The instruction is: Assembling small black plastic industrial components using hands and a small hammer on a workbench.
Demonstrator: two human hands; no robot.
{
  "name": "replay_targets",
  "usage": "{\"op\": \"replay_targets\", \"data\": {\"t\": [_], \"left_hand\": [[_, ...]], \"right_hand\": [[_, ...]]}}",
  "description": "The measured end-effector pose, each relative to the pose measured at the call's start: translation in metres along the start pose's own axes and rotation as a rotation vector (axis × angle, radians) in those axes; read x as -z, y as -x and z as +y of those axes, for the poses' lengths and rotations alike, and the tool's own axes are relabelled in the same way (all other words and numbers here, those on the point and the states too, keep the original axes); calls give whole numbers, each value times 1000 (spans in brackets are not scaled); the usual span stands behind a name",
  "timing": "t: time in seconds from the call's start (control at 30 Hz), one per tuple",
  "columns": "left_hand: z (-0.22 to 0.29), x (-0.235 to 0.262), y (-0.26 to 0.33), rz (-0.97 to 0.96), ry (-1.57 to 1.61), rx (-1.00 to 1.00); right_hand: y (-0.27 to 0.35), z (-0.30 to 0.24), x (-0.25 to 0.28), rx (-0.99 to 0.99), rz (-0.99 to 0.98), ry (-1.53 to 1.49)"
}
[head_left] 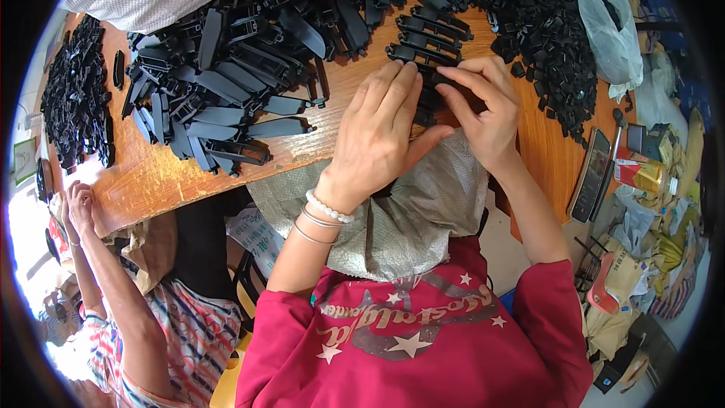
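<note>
A row of long, slotted black plastic parts [430,36] lies at the front middle of the wooden table, roughly parallel to one another. My left hand [375,125] rests flat over the near end of this row, fingers stretched out and covering some parts. It wears a white bead bracelet [328,208] and thin bangles. My right hand [483,109] is bent beside it, thumb and index finger closing on the right end of a black plastic part. The fingertips partly hide that end, so any small piece there cannot be made out.
Loose black parts [249,75] are heaped to the left, and small black pieces [544,38] to the right. A phone [590,174] lies at the table's right edge beside a drink bottle [642,172]. A woven sack [377,219] covers my lap. Another person's hand [80,208] is at the far left.
</note>
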State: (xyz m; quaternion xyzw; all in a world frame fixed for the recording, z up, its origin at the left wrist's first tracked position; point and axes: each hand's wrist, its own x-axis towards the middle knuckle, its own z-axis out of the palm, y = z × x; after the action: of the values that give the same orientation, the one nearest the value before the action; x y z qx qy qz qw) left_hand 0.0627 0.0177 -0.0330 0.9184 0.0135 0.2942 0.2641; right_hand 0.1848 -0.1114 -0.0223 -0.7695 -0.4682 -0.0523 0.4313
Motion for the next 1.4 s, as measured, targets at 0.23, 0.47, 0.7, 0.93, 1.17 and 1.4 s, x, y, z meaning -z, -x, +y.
{"op": "replay_targets", "data": {"t": [0.23, 0.47, 0.7, 0.93, 1.17, 1.4], "left_hand": [[0, 1, -1, -7, -15, -16], [0, 0, 2, -8, -14, -25], [0, 1, 0, -3, -7, -18], [3, 4, 0, -45, 9, 15], [2, 4, -1, -64, -43, 22], [2, 5, 0, -55, -56, 11]], "right_hand": [[-1, -5, 4, 55, 7, 79], [-1, -4, 2, 91, 6, 56], [3, -4, 0, 99, -5, 142], [9, -2, 2, 126, -14, 146], [-10, 23, 32, -80, 102, 227], [-41, 59, 58, -81, 236, 496]]}}
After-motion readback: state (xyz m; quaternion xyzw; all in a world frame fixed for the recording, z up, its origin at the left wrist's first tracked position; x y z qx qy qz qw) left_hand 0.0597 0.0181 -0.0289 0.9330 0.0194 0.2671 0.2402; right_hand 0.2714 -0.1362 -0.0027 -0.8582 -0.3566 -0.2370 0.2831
